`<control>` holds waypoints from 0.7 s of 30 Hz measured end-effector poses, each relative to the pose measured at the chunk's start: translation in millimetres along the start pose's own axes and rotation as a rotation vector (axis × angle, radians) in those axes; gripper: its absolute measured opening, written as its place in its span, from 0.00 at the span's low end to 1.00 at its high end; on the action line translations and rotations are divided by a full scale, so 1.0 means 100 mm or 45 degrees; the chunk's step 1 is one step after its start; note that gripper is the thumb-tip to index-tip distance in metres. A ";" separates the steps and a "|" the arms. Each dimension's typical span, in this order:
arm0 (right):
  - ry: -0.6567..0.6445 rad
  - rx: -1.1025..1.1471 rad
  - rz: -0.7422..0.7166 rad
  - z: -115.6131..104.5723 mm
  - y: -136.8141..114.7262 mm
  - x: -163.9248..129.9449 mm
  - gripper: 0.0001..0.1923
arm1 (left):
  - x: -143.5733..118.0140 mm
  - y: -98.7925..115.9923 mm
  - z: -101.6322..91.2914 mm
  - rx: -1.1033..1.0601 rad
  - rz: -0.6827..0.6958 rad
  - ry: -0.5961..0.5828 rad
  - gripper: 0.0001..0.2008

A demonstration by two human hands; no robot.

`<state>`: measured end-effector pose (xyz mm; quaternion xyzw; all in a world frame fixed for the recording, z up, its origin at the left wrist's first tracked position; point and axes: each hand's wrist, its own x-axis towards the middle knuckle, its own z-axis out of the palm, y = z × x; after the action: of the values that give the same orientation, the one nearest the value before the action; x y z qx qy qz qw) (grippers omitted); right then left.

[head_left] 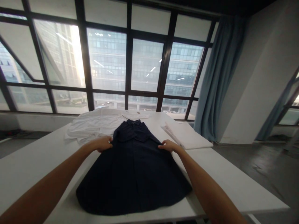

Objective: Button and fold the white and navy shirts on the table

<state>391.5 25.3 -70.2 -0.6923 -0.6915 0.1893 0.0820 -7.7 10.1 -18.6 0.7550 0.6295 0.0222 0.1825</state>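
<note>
A dark navy collared shirt [134, 174] lies flat on a white table [233, 183], collar away from me and hem toward me. My left hand [102, 143] grips the shirt's left edge just below the shoulder. My right hand [168, 145] holds the right edge at the same height. Both arms reach forward over the table, one on each side of the shirt.
Rumpled white clothes [93, 126] lie beyond the shirt at the back left. A folded white stack [187, 134] sits at the back right. Large windows [144, 65] and a blue curtain [219, 81] stand behind the table; grey floor is to the right.
</note>
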 end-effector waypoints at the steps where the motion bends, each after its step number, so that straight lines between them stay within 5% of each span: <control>1: -0.006 0.005 -0.006 0.00 0.00 -0.01 0.22 | -0.01 0.14 0.06 0.000 0.049 0.002 0.18; 5: 0.012 -0.004 -0.006 0.00 -0.01 -0.03 0.24 | 0.01 0.58 0.46 -0.072 0.129 -0.093 0.25; 9: -0.031 -0.013 0.025 -0.01 0.01 -0.02 0.26 | 0.06 0.73 0.75 -0.211 0.101 -0.165 0.33; 15: -0.249 0.117 0.112 -0.08 0.11 -0.07 0.29 | 0.11 0.53 0.65 -0.477 0.378 -0.256 0.32; 19: -0.466 0.237 0.175 -0.14 0.12 -0.19 0.31 | 0.15 0.23 0.70 -0.221 0.747 0.135 0.29; 21: -0.491 0.306 0.170 -0.17 0.10 -0.25 0.30 | 0.15 0.12 0.79 -0.014 0.817 0.160 0.31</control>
<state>407.6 3.0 -54.8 -0.6727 -0.6196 0.4040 0.0174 27.4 3.3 -91.9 0.9110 0.3693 0.1284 0.1311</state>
